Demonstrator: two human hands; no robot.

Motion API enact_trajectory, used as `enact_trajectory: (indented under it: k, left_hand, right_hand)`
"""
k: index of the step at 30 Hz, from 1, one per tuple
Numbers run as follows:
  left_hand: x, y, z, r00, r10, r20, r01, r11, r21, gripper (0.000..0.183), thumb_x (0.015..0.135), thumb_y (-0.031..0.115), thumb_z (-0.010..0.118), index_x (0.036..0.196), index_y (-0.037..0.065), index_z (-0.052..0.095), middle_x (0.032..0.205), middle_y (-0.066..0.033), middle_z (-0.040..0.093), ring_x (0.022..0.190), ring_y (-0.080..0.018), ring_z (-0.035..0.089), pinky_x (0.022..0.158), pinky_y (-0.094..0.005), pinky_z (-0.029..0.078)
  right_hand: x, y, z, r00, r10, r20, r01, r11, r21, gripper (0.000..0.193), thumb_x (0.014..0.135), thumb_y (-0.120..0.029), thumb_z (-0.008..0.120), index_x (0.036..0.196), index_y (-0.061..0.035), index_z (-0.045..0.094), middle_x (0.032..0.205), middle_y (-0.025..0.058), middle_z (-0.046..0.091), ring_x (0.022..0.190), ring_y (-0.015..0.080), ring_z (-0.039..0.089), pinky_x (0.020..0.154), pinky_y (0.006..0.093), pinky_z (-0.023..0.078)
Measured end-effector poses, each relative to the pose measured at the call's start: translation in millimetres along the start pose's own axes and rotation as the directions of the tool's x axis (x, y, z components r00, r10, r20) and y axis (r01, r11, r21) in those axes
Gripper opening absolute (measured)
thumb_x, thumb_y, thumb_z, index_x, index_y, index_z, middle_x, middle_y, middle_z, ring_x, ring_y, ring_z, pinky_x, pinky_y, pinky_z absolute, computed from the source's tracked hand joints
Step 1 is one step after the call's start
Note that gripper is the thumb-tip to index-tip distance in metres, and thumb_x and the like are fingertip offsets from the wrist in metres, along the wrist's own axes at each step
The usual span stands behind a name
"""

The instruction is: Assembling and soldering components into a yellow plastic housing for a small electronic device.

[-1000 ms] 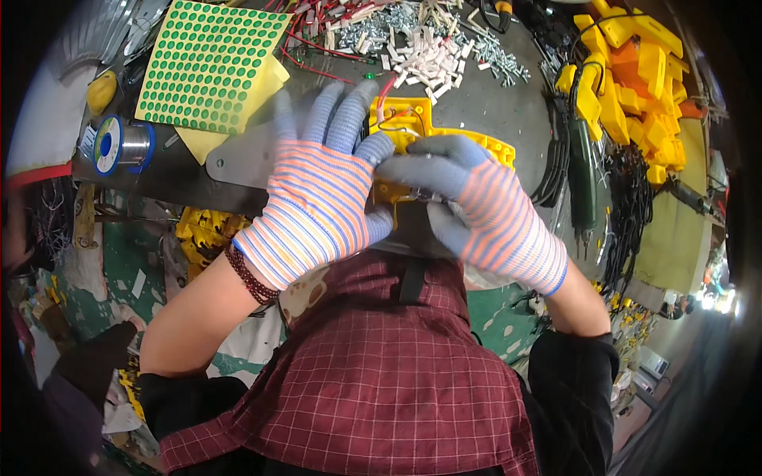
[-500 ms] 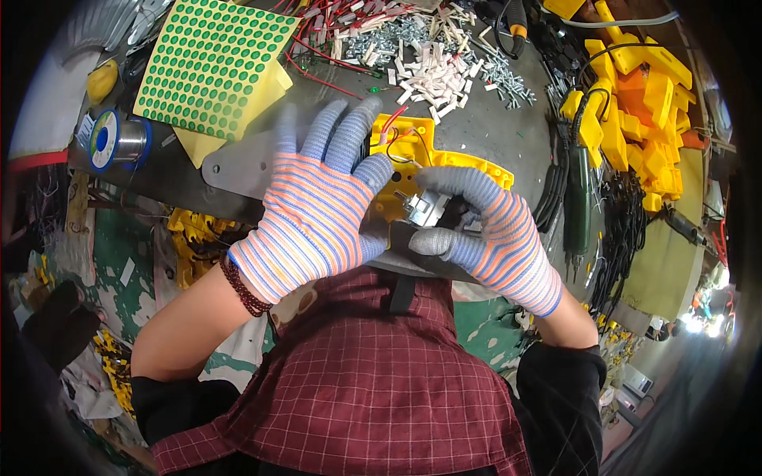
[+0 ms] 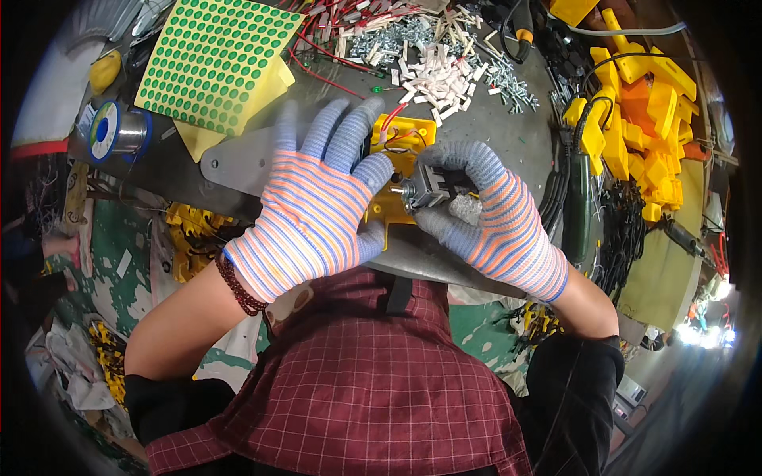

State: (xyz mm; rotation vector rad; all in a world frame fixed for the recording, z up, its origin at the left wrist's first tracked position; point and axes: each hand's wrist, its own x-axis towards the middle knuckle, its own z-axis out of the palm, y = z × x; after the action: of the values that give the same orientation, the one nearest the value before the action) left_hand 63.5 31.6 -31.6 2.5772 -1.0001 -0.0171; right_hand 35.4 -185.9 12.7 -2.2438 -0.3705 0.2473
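Showing a grey metal part point(image 3: 432, 187) clamped in the right hand point(image 3: 508, 218), over the yellow housing point(image 3: 389, 211) with contact unclear, and the left hand point(image 3: 313, 194) alongside with digits apart; probably liable to slip if pinched loosely, or to trap the red wire point(image 3: 392, 117) if lowered askew

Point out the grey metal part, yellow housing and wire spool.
Grey metal part point(image 3: 430, 188), head view: its boxy body.
Yellow housing point(image 3: 421, 128), head view: its upper section.
Wire spool point(image 3: 130, 132), head view: its wound wire.

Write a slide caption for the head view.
Gloved right hand grips a metal part over a yellow casing; left hand at its edge.
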Motion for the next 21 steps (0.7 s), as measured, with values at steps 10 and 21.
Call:
enact_trajectory:
  k: [10,21]
  left_hand:
    - [0,-1,0,1.0,-0.008,0.013,0.008,1.0,0.028,0.065,0.058,0.047,0.077,0.109,0.008,0.066,0.149,-0.0223,0.033,0.137,-0.0398,0.03,0.116,-0.0611,0.014]
    - [-2,-2,4,0.999,0.036,-0.035,-0.036,0.999,0.009,0.065,0.058,0.048,0.075,0.108,0.007,0.066,0.147,-0.0235,0.036,0.135,-0.0394,0.033,0.115,-0.0574,0.019]
  right_hand:
    - [20,-28,-17,0.991,-0.071,0.111,0.115,0.878,-0.464,0.059,0.082,-0.056,0.067,0.106,-0.0023,0.058,0.074,0.0177,0.063,0.072,0.0361,0.066,0.061,0.0429,0.052]
    - [14,-31,-6,0.991,0.006,0.134,0.04,0.94,-0.338,0.033,0.087,-0.035,0.068,0.103,-0.0074,0.059,0.074,0.0156,0.067,0.069,0.0377,0.066,0.061,0.0442,0.053]
